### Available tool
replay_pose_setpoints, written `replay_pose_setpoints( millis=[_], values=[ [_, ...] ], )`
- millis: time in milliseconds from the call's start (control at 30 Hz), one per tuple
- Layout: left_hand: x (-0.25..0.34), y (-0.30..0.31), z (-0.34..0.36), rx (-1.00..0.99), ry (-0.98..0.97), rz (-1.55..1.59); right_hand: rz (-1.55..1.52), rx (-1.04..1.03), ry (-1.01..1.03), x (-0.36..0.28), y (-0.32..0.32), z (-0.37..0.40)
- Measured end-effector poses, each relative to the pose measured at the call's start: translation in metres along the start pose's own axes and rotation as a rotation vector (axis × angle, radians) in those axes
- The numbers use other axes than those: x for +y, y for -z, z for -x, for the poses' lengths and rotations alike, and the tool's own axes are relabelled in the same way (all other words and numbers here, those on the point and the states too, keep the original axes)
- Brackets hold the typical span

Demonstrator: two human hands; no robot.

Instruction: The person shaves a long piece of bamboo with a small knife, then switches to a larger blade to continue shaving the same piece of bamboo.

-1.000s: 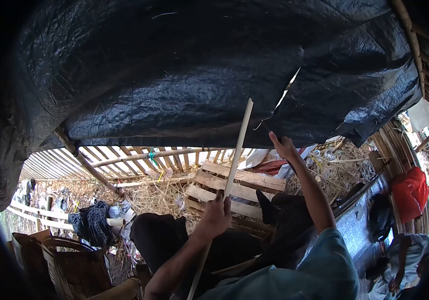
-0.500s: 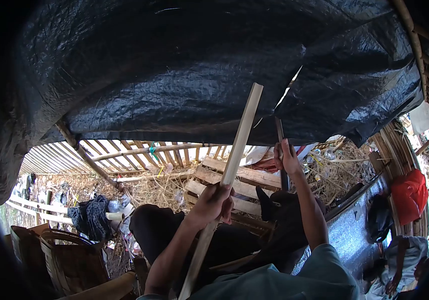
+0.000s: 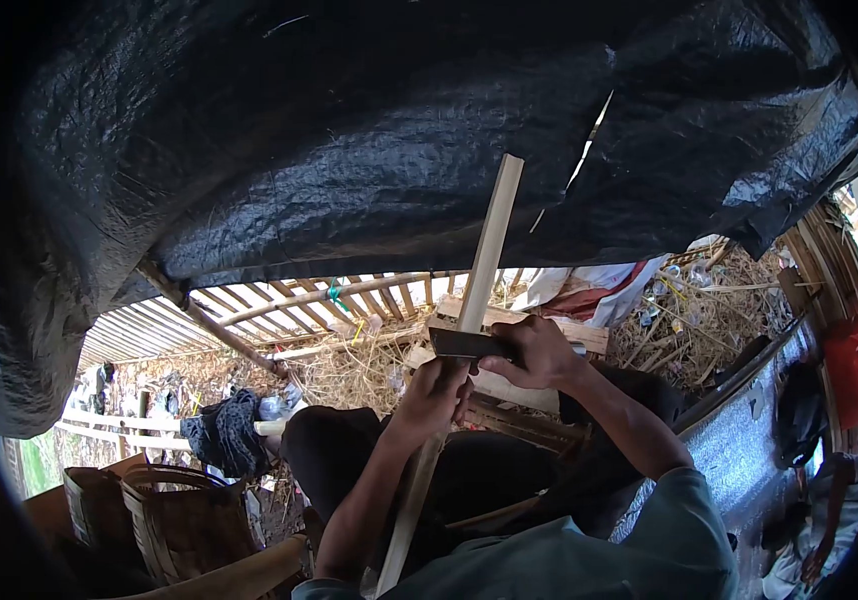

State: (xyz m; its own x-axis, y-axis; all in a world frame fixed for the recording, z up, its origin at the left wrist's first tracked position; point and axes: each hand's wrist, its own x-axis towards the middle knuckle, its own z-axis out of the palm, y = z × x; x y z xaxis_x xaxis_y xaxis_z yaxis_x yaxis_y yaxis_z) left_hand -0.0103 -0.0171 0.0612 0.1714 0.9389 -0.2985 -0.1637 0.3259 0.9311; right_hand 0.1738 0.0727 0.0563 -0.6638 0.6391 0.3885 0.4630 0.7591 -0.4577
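Observation:
My left hand [image 3: 433,398] is wrapped round a long pale bamboo strip [image 3: 490,250], which slants up from my lap to above the hand. In my right hand [image 3: 539,355] is a knife, its dark flat blade [image 3: 461,343] lying across the strip just above my left fingers. Its handle is mostly covered by the right fingers. Both hands are close together over my dark-clothed legs [image 3: 334,450].
Black plastic sheeting [image 3: 369,190] hangs overhead and in front, with a narrow slit. Wooden slats [image 3: 519,391] lie beyond my legs. Baskets [image 3: 189,520] stand at left; a red bag [image 3: 857,360] hangs at right, above another person [image 3: 834,515].
My right hand has come down and left from beside the strip, turning the knife from upright to crosswise, against the strip. The left hand still grips the strip; the view has shifted slightly.

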Motion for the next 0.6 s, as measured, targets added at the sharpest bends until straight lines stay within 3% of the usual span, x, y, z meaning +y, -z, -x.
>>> replay_pose_setpoints(
  millis=[33, 100, 167, 267, 600],
  values=[
    [-0.006, 0.001, -0.002, 0.007, -0.009, -0.033, 0.006, -0.128, -0.067, -0.003, 0.002, -0.001],
    [-0.022, 0.003, -0.009, 0.042, -0.063, -0.2, 0.015, -0.169, -0.075, -0.01, -0.001, 0.0],
    [-0.062, 0.015, -0.022, 0.098, -0.411, -0.507, 0.068, -0.181, -0.047, -0.018, -0.003, 0.001],
    [-0.066, 0.014, -0.021, 0.162, -0.585, -0.686, 0.029, -0.19, -0.042, -0.018, -0.007, 0.0],
    [-0.053, 0.013, -0.017, 0.295, -0.584, -0.824, 0.154, -0.187, -0.054, -0.018, -0.01, -0.011]
  ],
)
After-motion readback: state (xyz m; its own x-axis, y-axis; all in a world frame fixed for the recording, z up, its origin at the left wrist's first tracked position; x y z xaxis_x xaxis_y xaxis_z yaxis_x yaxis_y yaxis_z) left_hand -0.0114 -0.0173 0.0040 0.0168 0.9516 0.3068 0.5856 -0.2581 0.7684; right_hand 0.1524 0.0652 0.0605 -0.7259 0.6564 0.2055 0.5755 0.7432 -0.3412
